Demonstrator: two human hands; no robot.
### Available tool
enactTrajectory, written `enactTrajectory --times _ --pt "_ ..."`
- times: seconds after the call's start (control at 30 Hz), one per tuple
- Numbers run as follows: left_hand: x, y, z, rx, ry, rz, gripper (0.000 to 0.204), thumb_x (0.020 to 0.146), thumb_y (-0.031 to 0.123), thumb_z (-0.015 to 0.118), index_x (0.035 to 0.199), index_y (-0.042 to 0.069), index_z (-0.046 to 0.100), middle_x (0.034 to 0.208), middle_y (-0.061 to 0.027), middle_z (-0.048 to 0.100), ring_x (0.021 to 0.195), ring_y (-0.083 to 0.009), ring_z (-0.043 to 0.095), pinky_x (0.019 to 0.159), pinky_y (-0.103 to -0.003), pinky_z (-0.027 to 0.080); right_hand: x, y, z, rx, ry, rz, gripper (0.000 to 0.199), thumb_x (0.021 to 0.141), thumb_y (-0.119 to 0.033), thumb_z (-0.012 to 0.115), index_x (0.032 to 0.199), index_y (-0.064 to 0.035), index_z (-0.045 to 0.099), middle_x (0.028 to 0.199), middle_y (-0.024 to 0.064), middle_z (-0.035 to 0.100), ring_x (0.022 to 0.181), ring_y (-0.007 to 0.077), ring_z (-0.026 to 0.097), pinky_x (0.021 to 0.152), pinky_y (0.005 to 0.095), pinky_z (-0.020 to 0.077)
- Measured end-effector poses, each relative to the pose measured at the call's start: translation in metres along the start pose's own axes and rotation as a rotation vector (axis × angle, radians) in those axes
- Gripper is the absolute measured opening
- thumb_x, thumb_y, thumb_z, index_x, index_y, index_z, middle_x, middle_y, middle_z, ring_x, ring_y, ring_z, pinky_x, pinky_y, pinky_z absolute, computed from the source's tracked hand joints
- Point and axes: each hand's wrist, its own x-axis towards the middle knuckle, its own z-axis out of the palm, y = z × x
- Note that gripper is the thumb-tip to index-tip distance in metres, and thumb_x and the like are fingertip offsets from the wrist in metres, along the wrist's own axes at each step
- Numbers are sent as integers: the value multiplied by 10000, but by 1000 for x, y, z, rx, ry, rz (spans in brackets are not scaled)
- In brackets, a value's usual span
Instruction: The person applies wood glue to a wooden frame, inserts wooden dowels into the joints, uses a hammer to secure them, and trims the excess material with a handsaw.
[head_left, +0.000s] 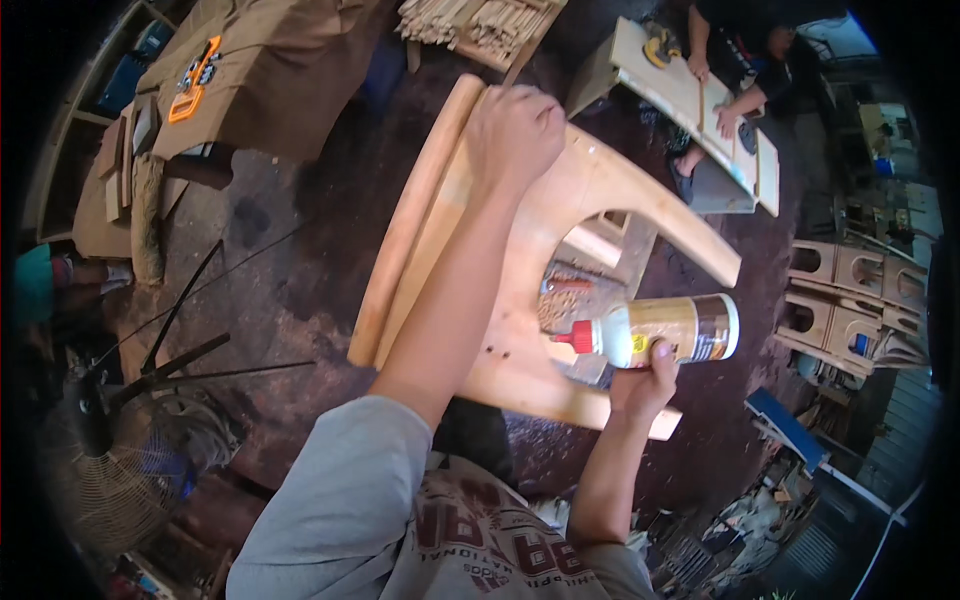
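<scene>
A pale U-shaped wooden frame [520, 260] lies in front of me, its two arms pointing right and a rounded rail [415, 220] along its left side. Small dark holes show in its near part. My left hand [515, 135] rests at the far corner of the frame, fingers curled closed; whatever they grip is hidden. My right hand [648, 388] is closed around a glue bottle [675, 332] with a white body, brown label and red nozzle. The bottle is held on its side over the frame's opening, nozzle toward the left.
Beneath the opening, a wooden tray [635, 250] holds small wooden pegs [565, 305]. A person works at a panel [690, 110] at the far right. Bundled sticks [490, 25] lie at the back. A fan [120, 490] stands at left; stacked wooden frames [850, 300] stand at right.
</scene>
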Motion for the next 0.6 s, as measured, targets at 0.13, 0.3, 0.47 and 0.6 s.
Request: enactTrajectory --times 0.13,0.3,0.47,0.6 --pt "-10 -11 7 38 35 73 215 854 264 657 864 134 827 1003 -7 783 1067 -243 671 967 -423 473 -57 28 1 -33 27 12 626 912 -234 747 1427 28 508 1318 150 646 1223 283 641 1106 466 484" --pt "-20 -14 2 1 -77 18 228 848 267 655 887 137 838 1058 -11 787 1129 -239 650 992 -423 436 -76 44 8 -130 49 -37 627 900 -211 754 1421 33 504 1299 153 647 1188 274 646 1088 442 490" --pt "-22 -18 3 26 -47 40 226 852 271 658 882 142 840 1042 -17 790 1139 -235 645 1028 -425 403 -80 42 16 -211 -14 -94 626 894 -185 781 1412 33 507 1256 153 662 1146 262 666 1027 410 531" --pt "-17 -20 3 39 -71 8 224 845 277 673 893 141 844 1021 -26 791 1147 -233 637 1045 -413 381 -77 41 21 -233 -17 -134 559 896 -126 791 1371 30 541 1193 127 676 1062 210 678 955 360 556"
